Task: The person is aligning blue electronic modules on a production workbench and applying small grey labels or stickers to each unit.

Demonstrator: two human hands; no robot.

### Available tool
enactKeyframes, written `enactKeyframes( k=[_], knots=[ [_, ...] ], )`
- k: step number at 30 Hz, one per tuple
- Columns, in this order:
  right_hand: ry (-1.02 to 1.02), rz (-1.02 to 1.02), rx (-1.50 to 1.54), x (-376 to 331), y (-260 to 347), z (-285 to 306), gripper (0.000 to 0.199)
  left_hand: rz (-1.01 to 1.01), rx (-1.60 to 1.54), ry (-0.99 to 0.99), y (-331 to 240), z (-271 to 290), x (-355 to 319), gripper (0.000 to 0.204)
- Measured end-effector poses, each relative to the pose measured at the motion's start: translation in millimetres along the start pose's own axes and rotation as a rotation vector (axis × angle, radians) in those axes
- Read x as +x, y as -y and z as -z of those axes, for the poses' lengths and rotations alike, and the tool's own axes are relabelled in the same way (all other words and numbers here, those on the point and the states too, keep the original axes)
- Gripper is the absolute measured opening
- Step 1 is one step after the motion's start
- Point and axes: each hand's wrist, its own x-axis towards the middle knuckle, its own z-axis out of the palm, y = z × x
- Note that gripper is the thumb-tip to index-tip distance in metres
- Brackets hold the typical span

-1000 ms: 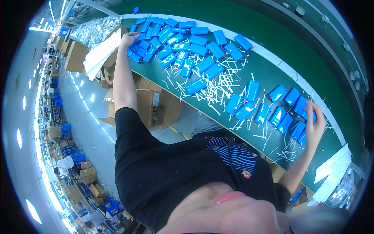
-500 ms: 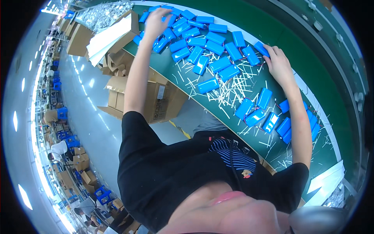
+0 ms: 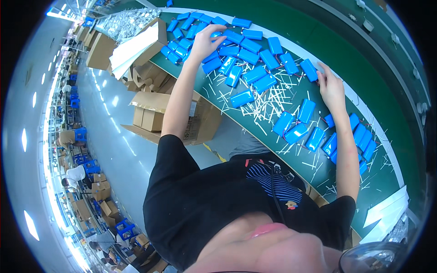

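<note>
Many blue shrink-wrapped battery packs with thin wires lie over the green table (image 3: 214, 93). My left hand (image 3: 205, 43) is over the far-left group, thumb and fingers apart, with a blue battery pack (image 3: 215, 34) showing between them. Whether it touches that pack I cannot tell. On the right, my right hand (image 3: 332, 88) has its fingers apart at the near-right end of another battery pack (image 3: 308, 70), which lies flat close to the table's white far strip. More packs (image 3: 306, 110) lie to the near right, some partly behind my right forearm.
Thin white strips (image 3: 268, 107) are scattered among the packs. Left of the table stand open cardboard boxes (image 3: 148, 113), with white sheets (image 3: 132, 50) on one. Clear plastic pieces (image 3: 129, 23) are heaped at the far left. More white sheets (image 3: 387, 209) lie at the near right.
My left hand has moved right and nearer, off the far-left packs. The pack at my right hand has shifted toward me and lies flat, and the fingers over it have drawn back to its end.
</note>
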Motion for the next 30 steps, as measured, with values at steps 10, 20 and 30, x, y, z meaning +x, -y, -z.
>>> enactKeyframes(
  k=[10, 20, 30],
  knots=[
    [-0.091, 0.054, -0.024, -4.5, -2.2, -6.7, 0.016, -0.061, 0.292, 0.349, 14.1, 0.8, 45.9, 0.032],
    [-0.132, 0.07, 0.128, -6.7, -5.7, -8.2, 0.016, -0.097, 0.36, 0.212, 50.2, -26.0, 80.1, 0.042],
    [0.011, 0.087, 0.169, -8.8, -9.0, -1.9, 0.012, -0.089, 0.174, 0.098, 34.2, -65.4, 91.3, 0.053]
  ],
)
